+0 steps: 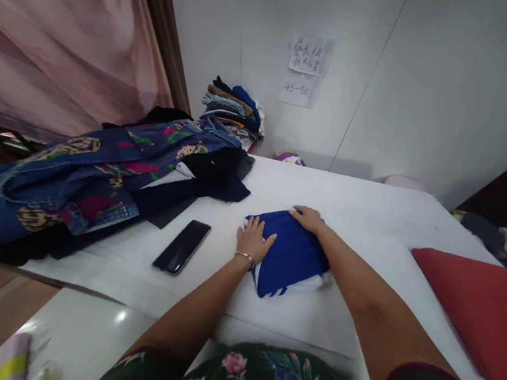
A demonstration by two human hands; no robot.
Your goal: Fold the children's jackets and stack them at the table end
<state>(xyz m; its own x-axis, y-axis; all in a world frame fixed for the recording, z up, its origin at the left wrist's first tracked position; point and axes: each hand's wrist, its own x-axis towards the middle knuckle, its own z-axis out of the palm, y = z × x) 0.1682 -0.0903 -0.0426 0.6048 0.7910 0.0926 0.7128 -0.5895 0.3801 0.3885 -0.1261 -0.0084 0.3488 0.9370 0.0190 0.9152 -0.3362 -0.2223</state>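
Blue garment (294, 256), folded, one: laid on white table (309, 184); touched at left by the left hand (254, 242), at far edge by the right hand (306, 218), both palm-down, unclenched, apart. Phone (182, 246) placed left.

A blue garment (295, 255), marked with white stripes at its lower edge, is laid folded, lower right of frame centre.
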